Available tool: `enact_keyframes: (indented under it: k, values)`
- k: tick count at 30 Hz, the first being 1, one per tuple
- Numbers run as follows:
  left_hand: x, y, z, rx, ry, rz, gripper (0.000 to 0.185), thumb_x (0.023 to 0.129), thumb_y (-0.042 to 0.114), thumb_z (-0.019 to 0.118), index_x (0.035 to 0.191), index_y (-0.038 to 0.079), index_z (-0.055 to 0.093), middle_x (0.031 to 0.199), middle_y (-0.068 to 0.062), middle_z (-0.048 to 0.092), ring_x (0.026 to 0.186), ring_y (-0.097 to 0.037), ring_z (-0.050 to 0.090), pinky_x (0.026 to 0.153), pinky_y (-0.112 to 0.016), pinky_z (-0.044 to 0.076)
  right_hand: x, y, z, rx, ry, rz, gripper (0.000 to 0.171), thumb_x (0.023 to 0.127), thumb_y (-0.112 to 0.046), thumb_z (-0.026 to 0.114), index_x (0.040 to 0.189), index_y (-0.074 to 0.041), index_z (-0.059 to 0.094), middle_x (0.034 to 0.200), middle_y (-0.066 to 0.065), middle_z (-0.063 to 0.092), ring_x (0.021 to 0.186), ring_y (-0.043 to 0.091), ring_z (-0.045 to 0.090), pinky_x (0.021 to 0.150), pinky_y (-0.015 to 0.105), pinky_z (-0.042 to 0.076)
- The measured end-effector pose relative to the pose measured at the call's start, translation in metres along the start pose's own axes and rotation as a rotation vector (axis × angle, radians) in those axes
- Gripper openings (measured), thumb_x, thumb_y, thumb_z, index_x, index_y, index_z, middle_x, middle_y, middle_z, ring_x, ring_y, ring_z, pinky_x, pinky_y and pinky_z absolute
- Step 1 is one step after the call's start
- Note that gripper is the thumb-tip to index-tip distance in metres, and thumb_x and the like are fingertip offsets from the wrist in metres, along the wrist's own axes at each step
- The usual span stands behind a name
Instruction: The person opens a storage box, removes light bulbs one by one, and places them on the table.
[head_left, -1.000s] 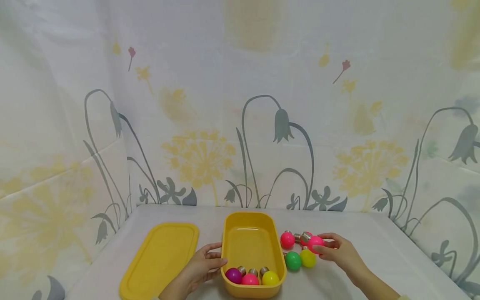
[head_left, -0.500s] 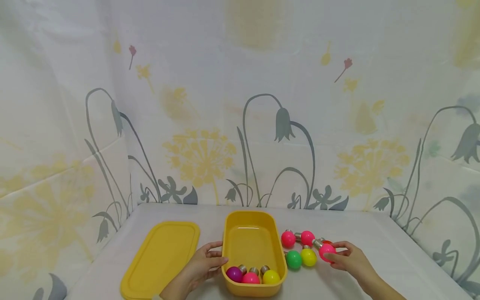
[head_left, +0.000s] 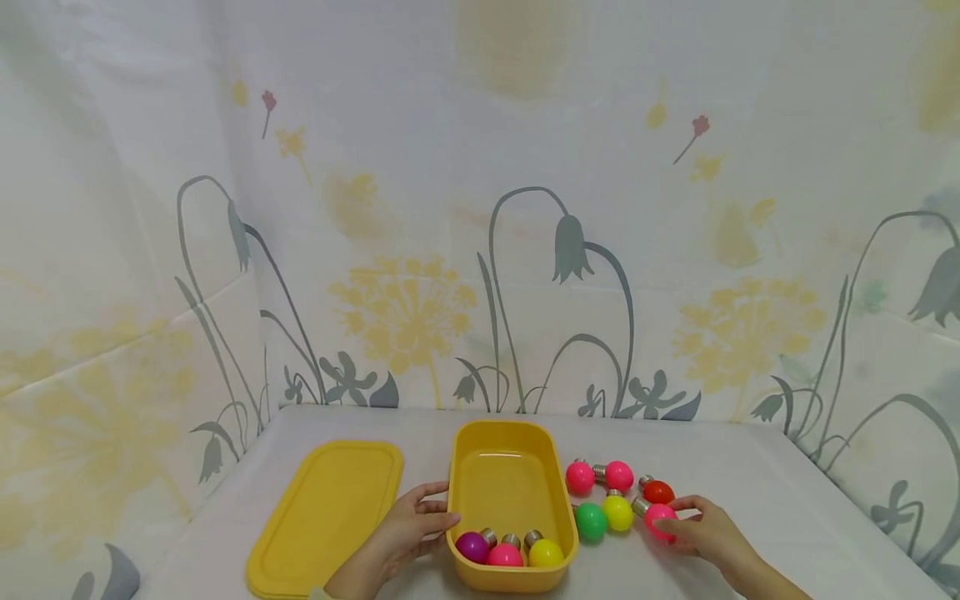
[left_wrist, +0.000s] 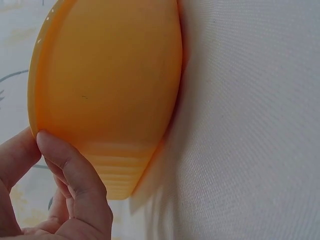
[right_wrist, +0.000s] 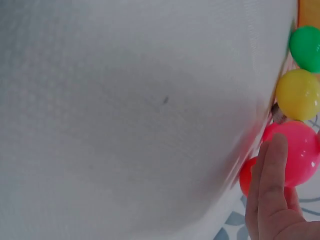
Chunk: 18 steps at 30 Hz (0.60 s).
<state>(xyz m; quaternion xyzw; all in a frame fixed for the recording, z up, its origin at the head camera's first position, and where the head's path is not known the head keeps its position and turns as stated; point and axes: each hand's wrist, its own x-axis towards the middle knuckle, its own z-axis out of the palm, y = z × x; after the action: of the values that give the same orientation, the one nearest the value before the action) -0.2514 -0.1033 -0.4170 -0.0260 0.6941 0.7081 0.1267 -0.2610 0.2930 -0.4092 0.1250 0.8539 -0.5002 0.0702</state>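
Note:
My left hand [head_left: 412, 532] pinches the rim of a yellow box [head_left: 510, 479] at its left side; the left wrist view shows thumb and finger on that rim. Purple [head_left: 472, 547], pink [head_left: 506, 556] and yellow bulbs [head_left: 546, 553] lie at the box's near end. To the right of the box, my right hand [head_left: 703, 530] holds a pink light bulb [head_left: 660, 522] between thumb and fingers, its metal base pointing left. A red bulb [head_left: 659, 492] lies just behind it. In the right wrist view the fingers cover part of the pink bulb [right_wrist: 302, 152].
A flat yellow lid [head_left: 326, 517] lies left of the box. Two pink bulbs [head_left: 580, 478], a green bulb [head_left: 591, 522] and a yellow bulb [head_left: 618, 513] lie on the white tabletop [head_left: 757, 492] by the box's right side. A flower-printed cloth [head_left: 412, 208] hangs behind.
My right hand has carried the pink bulb rightward and down, away from the other bulbs, uncovering the red bulb. The left hand still holds the box, which has hardly moved.

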Motion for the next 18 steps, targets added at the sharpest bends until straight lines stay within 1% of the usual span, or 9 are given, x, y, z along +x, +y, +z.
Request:
enact_keyframes:
  k: [6, 14, 18]
  values:
    - [0.0021, 0.0005, 0.0002, 0.006, 0.011, -0.01, 0.061, 0.081, 0.011, 0.072, 0.133, -0.002, 0.042, 0.1, -0.012, 0.055, 0.077, -0.018, 0.058, 0.07, -0.03, 0.053, 0.0045, 0.003, 0.0038, -0.056, -0.008, 0.01, 0.063, 0.079, -0.029, 0.075, 0.113, 0.011, 0.041, 0.088, 0.019, 0.051, 0.073, 0.023, 0.052, 0.068, 0.03, 0.053]
    - [0.0019, 0.0008, 0.0003, 0.006, 0.013, -0.016, 0.06, 0.081, 0.009, 0.072, 0.133, -0.003, 0.042, 0.101, -0.013, 0.055, 0.077, -0.018, 0.058, 0.07, -0.03, 0.053, 0.005, 0.0035, 0.0083, -0.06, -0.021, 0.022, 0.061, 0.079, -0.026, 0.075, 0.112, 0.011, 0.039, 0.087, 0.018, 0.05, 0.071, 0.022, 0.053, 0.067, 0.029, 0.052]
    - [0.0021, 0.0006, 0.0002, 0.002, 0.019, -0.023, 0.06, 0.081, 0.009, 0.072, 0.133, -0.002, 0.043, 0.101, -0.013, 0.055, 0.077, -0.018, 0.058, 0.07, -0.03, 0.053, 0.0034, 0.0031, 0.0066, -0.073, -0.028, 0.015, 0.065, 0.078, -0.028, 0.076, 0.113, 0.012, 0.038, 0.086, 0.018, 0.051, 0.069, 0.021, 0.055, 0.068, 0.029, 0.052]
